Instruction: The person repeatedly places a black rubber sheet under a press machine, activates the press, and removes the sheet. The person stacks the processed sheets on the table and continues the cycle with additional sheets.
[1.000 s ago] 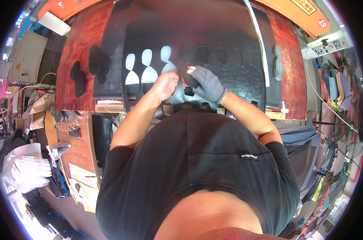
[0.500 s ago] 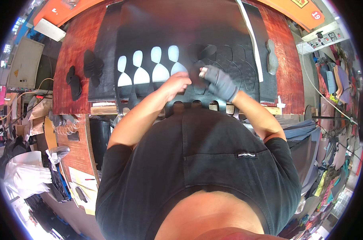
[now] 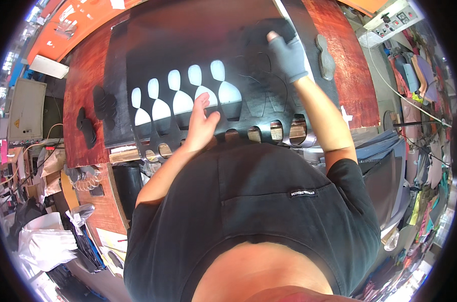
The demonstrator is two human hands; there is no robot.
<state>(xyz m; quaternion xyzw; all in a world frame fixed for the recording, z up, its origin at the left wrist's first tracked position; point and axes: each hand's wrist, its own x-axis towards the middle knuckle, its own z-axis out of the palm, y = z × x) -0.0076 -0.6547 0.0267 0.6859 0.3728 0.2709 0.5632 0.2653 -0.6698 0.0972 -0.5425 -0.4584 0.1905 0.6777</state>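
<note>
- The left hand, bare (image 3: 203, 125), is open, with its thumb and fingers spread apart, and it is over the near part of a big black flat sheet (image 3: 163, 53).
- The right hand, in a grey glove with bare fingertips (image 3: 290, 54), is farther off, near the sheet's right side; a blurry black flat piece (image 3: 276, 25) is at its fingers, and I cannot tell if it grips it.
- The black sheet lies on a red-brown wooden tabletop (image 3: 341, 30), reaching its near edge.
- Five white shoe-sole shapes (image 3: 229, 92) stand in a row on the sheet, left of its middle.
- Black sole pieces (image 3: 88, 132) lie by the tabletop's left edge.
- Grey soles (image 3: 326, 59) lie toward its right edge.
</note>
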